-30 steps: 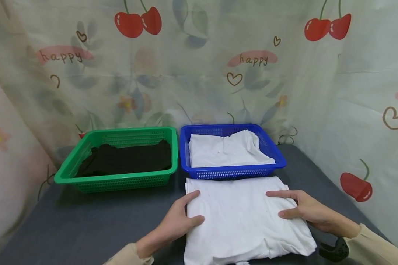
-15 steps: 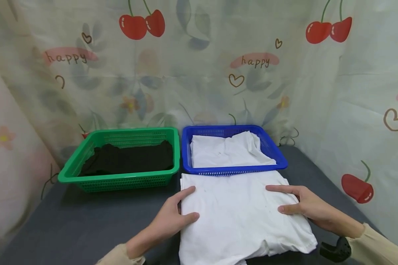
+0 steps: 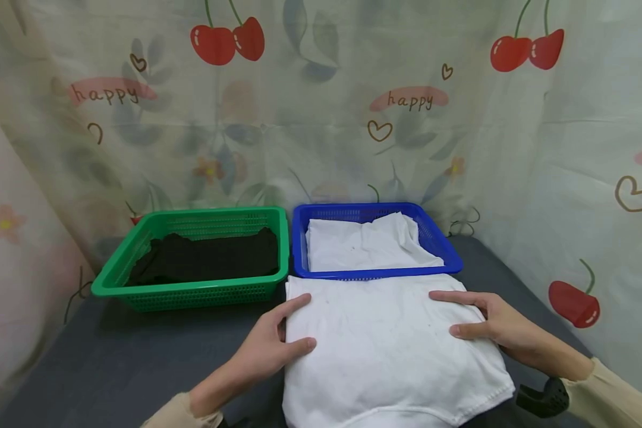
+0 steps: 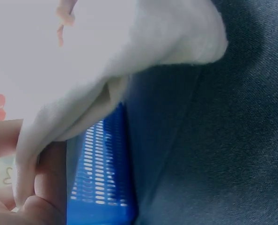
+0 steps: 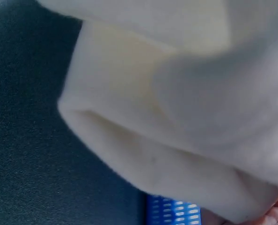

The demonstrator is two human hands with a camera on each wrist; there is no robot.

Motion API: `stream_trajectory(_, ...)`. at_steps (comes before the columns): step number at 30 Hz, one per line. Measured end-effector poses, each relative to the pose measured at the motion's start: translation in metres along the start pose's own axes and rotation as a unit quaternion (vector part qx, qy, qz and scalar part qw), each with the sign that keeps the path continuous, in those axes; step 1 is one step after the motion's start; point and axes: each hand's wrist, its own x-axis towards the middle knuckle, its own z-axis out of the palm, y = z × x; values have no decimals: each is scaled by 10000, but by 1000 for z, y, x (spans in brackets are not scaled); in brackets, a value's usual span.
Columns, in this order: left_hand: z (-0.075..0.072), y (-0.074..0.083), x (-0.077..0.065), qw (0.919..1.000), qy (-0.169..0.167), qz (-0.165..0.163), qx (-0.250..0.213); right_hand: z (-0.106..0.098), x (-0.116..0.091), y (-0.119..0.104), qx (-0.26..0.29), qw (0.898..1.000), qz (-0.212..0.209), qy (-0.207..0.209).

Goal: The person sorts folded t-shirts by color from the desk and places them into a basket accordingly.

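A folded white T-shirt (image 3: 385,345) is held up off the table in front of the blue basket (image 3: 374,275). A curved neckline seam shows at its near edge. My left hand (image 3: 264,342) grips its left side, thumb and index finger on top; in the left wrist view, other fingers (image 4: 50,178) curl under the cloth. My right hand (image 3: 505,324) grips the right side in the same way, its remaining fingers hidden beneath. The shirt's far edge overlaps the basket's front wall. Inside that basket lies another folded white garment (image 3: 364,244).
To the left stands a green basket (image 3: 192,288) with folded black cloth (image 3: 208,258) in it. Both baskets rest on a dark grey table (image 3: 139,362). A printed curtain (image 3: 321,137) hangs behind and along both sides.
Both hands have lifted the white T-shirt and brought it slightly toward the blue basket, covering more of its front wall. The neckline curve has come into view at the near edge.
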Motion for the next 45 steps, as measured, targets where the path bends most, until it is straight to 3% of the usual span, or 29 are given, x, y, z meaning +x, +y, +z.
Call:
stream_trajectory(7,-7,15,-5,9985,-156,205,-483,-4,-6,-8,406,9991,-126,72)
stream_trajectory(13,-12,25,6,9987,-71,477,-170,-11,-3,-18,588,9977,-235,226)
stream_trajectory(17,-14,31,19,9981,-31,610,-31,-18,4,-23,344,9979,-204,517)
stream_trajectory(25,-24,55,60,9938,94,861,700,-40,29,-39,-62,9936,-211,1104)
stream_trajectory(32,-42,82,112,9846,381,831,1488,-64,69,-56,52,9913,-220,1296)
stream_trajectory(39,-54,101,161,9807,719,956,1550,-89,112,-81,423,9883,-385,1413)
stream_trajectory(45,-56,104,183,9729,1061,1103,1736,-92,137,-87,370,9861,-511,1536)
